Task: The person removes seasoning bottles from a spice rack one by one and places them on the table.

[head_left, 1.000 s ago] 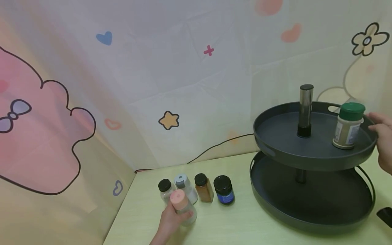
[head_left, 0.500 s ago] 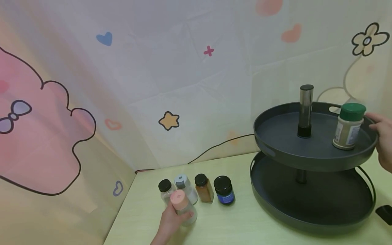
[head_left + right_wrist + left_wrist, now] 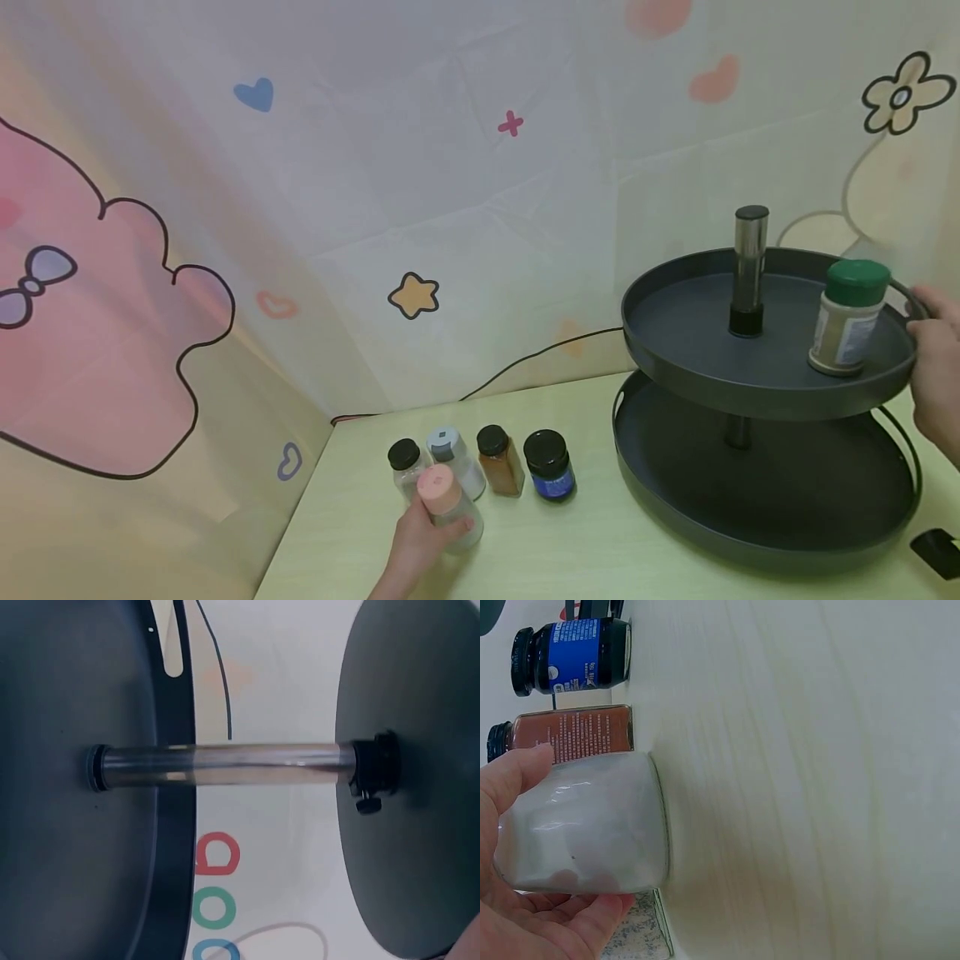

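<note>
My left hand [image 3: 423, 537] grips a glass seasoning jar with a pink cap [image 3: 439, 490], standing on the table. In the left wrist view its clear body [image 3: 585, 825] shows white contents between thumb and fingers. At the right, my right hand [image 3: 937, 367] holds the rim of the upper tray [image 3: 675, 350] of a dark two-tier turntable, its far fingers partly hidden. A green-capped spice jar [image 3: 848, 321] stands on that tray near the hand. The right wrist view shows the metal post [image 3: 262, 763] between the tiers, with only a sliver of hand.
Behind the pink-capped jar stand a black-capped jar [image 3: 405, 458], a grey-capped jar [image 3: 457, 467], a brown spice bottle [image 3: 500, 462] and a blue-labelled black jar [image 3: 551, 467]. The lower tray [image 3: 750, 533] sits on the table. A black object [image 3: 937, 552] lies at the right edge.
The upper tray has turned slightly, bringing the green-capped jar a little nearer and left. My right hand has moved nearer along with the rim. My left hand and its jar have stayed put.
</note>
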`<state>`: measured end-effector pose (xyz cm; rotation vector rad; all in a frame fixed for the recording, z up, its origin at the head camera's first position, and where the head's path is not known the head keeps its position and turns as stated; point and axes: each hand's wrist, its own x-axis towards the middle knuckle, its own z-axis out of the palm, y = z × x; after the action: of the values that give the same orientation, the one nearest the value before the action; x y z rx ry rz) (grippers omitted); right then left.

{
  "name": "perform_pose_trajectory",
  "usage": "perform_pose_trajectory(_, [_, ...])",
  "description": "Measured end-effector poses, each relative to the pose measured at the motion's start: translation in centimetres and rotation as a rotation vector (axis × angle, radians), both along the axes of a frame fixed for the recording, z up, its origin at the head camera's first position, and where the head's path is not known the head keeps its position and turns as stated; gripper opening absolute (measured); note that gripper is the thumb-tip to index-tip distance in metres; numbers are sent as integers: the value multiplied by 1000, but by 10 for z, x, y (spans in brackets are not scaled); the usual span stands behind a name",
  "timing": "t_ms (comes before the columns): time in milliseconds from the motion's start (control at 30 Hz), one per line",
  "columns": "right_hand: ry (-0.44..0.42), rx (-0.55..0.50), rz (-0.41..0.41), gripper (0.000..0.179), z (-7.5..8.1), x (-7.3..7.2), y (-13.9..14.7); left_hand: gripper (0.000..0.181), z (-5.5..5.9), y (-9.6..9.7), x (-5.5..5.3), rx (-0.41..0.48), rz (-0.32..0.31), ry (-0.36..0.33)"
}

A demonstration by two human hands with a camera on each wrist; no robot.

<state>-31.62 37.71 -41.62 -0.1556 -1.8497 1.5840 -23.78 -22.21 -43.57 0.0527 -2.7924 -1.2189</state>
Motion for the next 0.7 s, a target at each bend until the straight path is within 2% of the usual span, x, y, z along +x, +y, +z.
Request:
perform_pose_trajectory(33, [-20, 16, -21, 46, -4, 0, -1, 68, 0, 0, 0, -1, 0, 0])
perform_pose_trajectory(67, [-40, 27, -36, 48, 2, 6, -10, 68, 0, 0, 0, -1, -1, 0])
perform_pose_trajectory(100, [-62, 63, -53, 49, 1, 6, -11, 68, 0, 0, 0, -1, -1, 0])
perform_pose_trajectory(233, [-144, 75, -66, 50, 58, 58, -76, 67, 0, 1, 1, -5, -3, 5])
perform_pose_trajectory(333, [-152, 102, -75, 50, 82, 84, -105, 67, -1, 1, 1, -7, -2, 6])
perform_pose_trajectory(467, [-134, 146, -112, 50, 71, 80, -99, 68, 0, 1, 1, 0, 2, -3])
perform_pose_trajectory(533, [-143, 159, -137, 50, 74, 83, -102, 69, 1, 1, 2, 5, 0, -8])
perform_pose_trajectory(600, [-147, 143, -132, 50, 80, 90, -109, 69, 1, 2, 2, 7, -2, -8])
perform_pose_trajectory(700, [-177, 181, -108, 51, 89, 102, -118, 69, 2, 2, 2, 3, -5, -8])
